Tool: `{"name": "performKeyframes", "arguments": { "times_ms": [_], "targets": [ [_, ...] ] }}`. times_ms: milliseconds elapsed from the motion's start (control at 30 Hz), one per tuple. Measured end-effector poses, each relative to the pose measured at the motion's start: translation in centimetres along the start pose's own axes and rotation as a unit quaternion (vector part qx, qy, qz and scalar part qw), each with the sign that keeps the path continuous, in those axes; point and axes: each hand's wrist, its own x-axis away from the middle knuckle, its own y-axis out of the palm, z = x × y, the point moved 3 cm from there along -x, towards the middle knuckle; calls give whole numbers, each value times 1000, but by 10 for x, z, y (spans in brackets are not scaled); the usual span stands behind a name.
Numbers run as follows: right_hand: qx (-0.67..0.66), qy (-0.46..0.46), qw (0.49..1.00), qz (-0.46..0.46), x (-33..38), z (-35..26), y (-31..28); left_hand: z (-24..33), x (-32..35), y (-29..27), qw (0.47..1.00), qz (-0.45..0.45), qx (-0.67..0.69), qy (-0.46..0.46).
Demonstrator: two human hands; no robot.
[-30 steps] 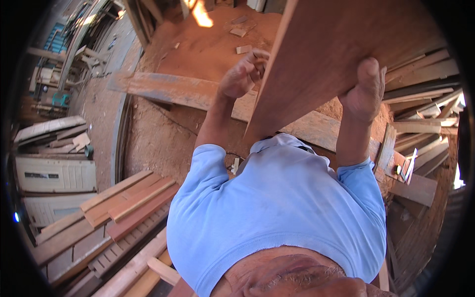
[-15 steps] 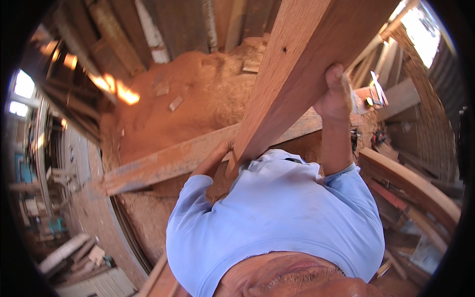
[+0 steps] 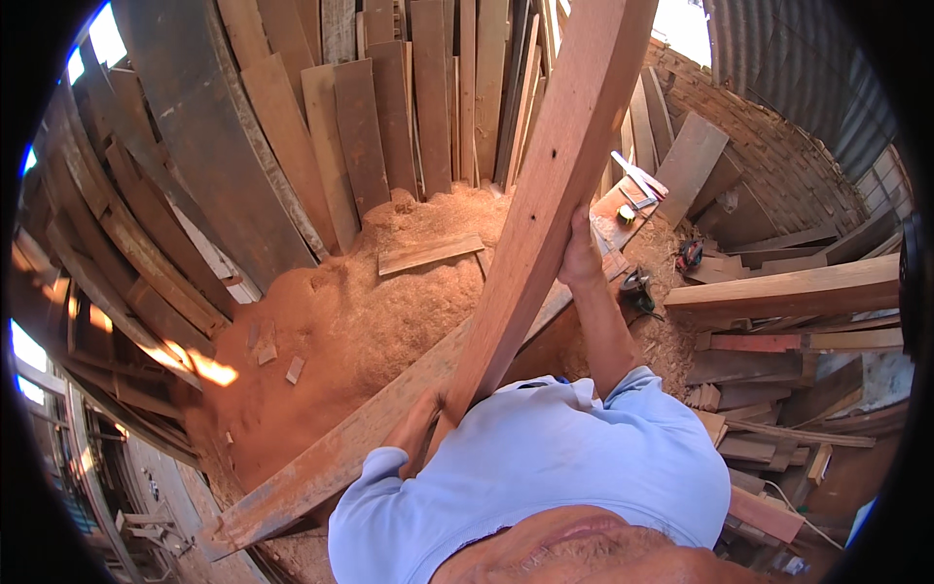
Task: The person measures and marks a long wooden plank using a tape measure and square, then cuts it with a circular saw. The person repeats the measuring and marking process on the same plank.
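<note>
A long, thick wooden beam [image 3: 545,214] slants up and away from my body, with a few dark holes or knots along its face. Low on its left side, my left hand [image 3: 420,417] grips it close to my waist; some of those fingers are hidden. Farther up, my right hand [image 3: 581,255] holds the beam's right side, its fingers partly behind the wood. Beneath the beam runs a worn bench plank [image 3: 321,465], crossing from lower left to upper right. The beam's top runs out of view.
Sawdust [image 3: 321,341] is heaped beyond the plank, with an offcut board [image 3: 428,255] on it. Many boards [image 3: 360,136] lean at the back. A tape measure [image 3: 626,214] and a square [image 3: 637,195] lie on the plank's far end. Stacked timber [image 3: 788,292] fills the right side.
The view has swung up and to the right, showing more leaning boards. The beam appears turned, with its holed face now showing more. Both hands keep their hold.
</note>
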Motion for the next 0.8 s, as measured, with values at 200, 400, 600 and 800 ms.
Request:
{"name": "performKeyframes", "arguments": {
  "times_ms": [200, 400, 600, 800],
  "targets": [
    [-96, 92, 986, 96, 15, 34, -75, 12, -7, 22, 997, 45, -44, -49],
    [-154, 168, 959, 166, 49, 85, -124, 12, 8, 17, 989, 100, -77, -84],
    [-116, 261, 910, 301, 96, 177, -152, -6, 23, -2, 983, 137, -75, -96],
    [-180, 304, 870, 344, 132, 242, -134, -43, 44, -45, 968, 38, 73, -235]
  ]
}}
